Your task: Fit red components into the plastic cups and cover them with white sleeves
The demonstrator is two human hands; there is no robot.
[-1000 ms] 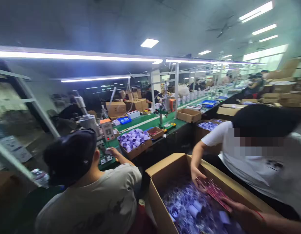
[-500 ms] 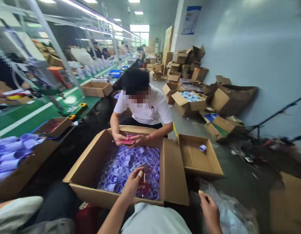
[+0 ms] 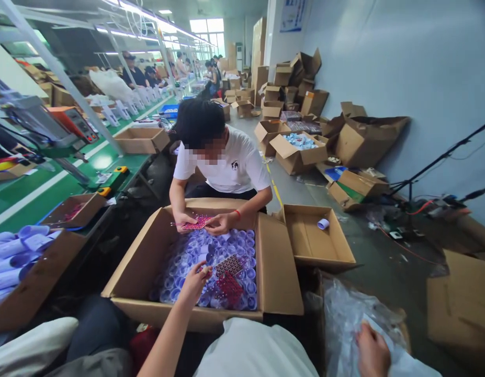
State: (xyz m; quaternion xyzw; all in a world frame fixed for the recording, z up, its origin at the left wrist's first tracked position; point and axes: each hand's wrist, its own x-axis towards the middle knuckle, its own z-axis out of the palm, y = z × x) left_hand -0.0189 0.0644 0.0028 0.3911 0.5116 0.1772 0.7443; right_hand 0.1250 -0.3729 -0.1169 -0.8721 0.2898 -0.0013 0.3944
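A large open cardboard box (image 3: 279,272) in front of me is full of purple-and-white rolls (image 3: 187,262). On the rolls lie red perforated sheets (image 3: 229,277). My left hand (image 3: 193,287) reaches into the box, its fingertips pinched at the left edge of those sheets. My right hand (image 3: 371,352) is low at the right and grips a clear plastic bag (image 3: 344,319) lying in another carton. Across the box a crouching person in a white shirt (image 3: 230,167) holds a red perforated sheet (image 3: 197,222) in both hands.
A smaller open carton (image 3: 316,246) with one roll stands right of the big box. A green workbench (image 3: 42,183) with machines and boxes of rolls runs along the left. Cartons are piled by the right wall (image 3: 305,141). Cables and a stand lie on the floor at right.
My view swung from the workbench down to the box. My left hand lowered onto the red sheets on the rolls. My right hand moved right and down onto the plastic bag.
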